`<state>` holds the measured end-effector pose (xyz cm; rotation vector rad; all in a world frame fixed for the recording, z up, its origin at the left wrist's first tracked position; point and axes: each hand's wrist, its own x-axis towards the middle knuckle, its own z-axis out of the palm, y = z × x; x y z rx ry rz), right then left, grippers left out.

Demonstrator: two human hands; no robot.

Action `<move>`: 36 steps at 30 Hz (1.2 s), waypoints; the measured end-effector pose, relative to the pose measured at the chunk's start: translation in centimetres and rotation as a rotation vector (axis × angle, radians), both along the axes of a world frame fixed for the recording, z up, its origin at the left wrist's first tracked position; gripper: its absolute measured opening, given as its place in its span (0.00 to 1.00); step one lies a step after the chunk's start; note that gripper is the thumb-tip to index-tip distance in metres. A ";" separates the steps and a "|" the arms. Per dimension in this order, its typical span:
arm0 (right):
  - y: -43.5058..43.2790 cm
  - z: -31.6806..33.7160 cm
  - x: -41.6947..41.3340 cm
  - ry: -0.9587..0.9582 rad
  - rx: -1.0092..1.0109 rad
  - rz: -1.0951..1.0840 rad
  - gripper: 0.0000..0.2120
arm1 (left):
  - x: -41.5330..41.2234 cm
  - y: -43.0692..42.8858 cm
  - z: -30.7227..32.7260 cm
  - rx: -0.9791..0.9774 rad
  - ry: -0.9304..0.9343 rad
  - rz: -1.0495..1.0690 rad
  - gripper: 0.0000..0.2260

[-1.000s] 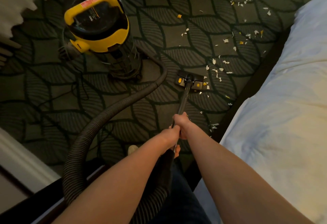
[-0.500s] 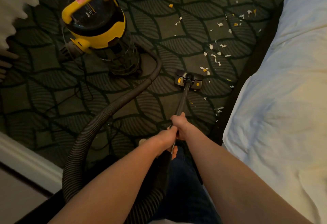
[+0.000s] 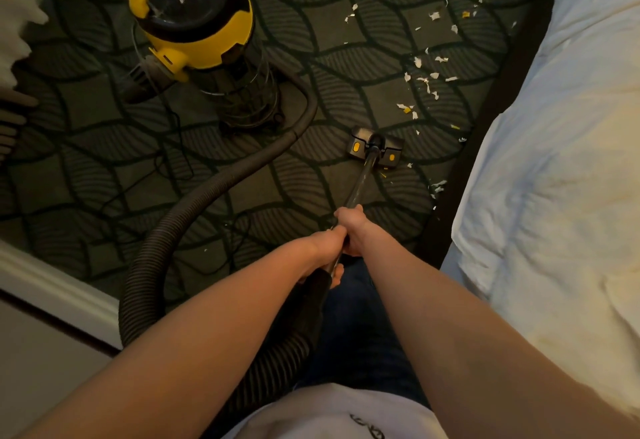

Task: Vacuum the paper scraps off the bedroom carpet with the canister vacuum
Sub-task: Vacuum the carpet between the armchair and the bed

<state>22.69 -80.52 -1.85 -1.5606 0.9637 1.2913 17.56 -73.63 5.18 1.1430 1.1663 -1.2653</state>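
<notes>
Most of the paper scraps look uncollected. White and yellow bits are strewn over the carpet ahead of the floor head, thickest toward the bed, with a few beside and behind the head along the dark bed frame. The carpet nearest the person shows only a speck or two, so the job seems early to midway.

Both hands hold the wand. The right grip is curled round it nearer the head, and the left grip is wrapped round it just behind, where the ribbed hose joins. The floor head sits on the carpet. The yellow-and-black canister vacuum stands to the left.

The room is dim, with leaf-patterned carpet, white skirting at lower left and pale bedding on the right.
</notes>
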 end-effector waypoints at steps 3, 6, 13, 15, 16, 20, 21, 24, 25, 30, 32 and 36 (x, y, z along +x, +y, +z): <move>0.7 0.0 -0.9 0.003 -0.024 -0.011 0.29 | -0.7 0.9 0.3 -0.013 0.012 -0.024 0.30; 1.0 -0.1 -1.7 0.018 -0.030 -0.010 0.30 | -1.4 1.6 0.3 -0.023 0.018 -0.052 0.31; 1.6 0.1 -3.7 -0.001 -0.011 -0.053 0.29 | -3.1 2.8 1.0 -0.034 0.034 -0.084 0.28; 1.9 0.1 -4.5 0.025 0.003 -0.085 0.29 | -3.6 2.8 1.1 -0.017 0.013 -0.112 0.27; 2.0 0.1 -4.8 0.038 0.003 -0.105 0.29 | -3.9 2.8 1.1 -0.008 0.005 -0.118 0.27; 1.6 0.5 -5.0 0.049 0.049 -0.180 0.29 | -4.1 2.5 0.9 0.039 0.007 -0.118 0.28; 1.6 0.6 -5.0 0.044 0.060 -0.195 0.29 | -4.0 2.4 1.0 0.044 0.001 -0.119 0.27; 2.0 0.6 -4.8 -0.018 0.031 -0.225 0.28 | -3.4 2.3 1.6 0.061 -0.018 -0.110 0.26; 2.2 0.7 -4.7 -0.053 0.018 -0.228 0.29 | -3.1 2.4 1.8 0.064 -0.025 -0.113 0.25; 2.8 1.4 -4.2 -0.135 0.001 -0.238 0.29 | -2.1 2.9 3.0 0.073 -0.059 -0.137 0.25; 3.0 1.9 -4.0 -0.145 0.007 -0.245 0.30 | -1.8 3.2 3.6 0.097 -0.079 -0.171 0.25; 3.4 3.2 -2.4 -0.195 0.010 -0.297 0.32 | -0.6 4.0 4.6 0.105 -0.148 -0.220 0.26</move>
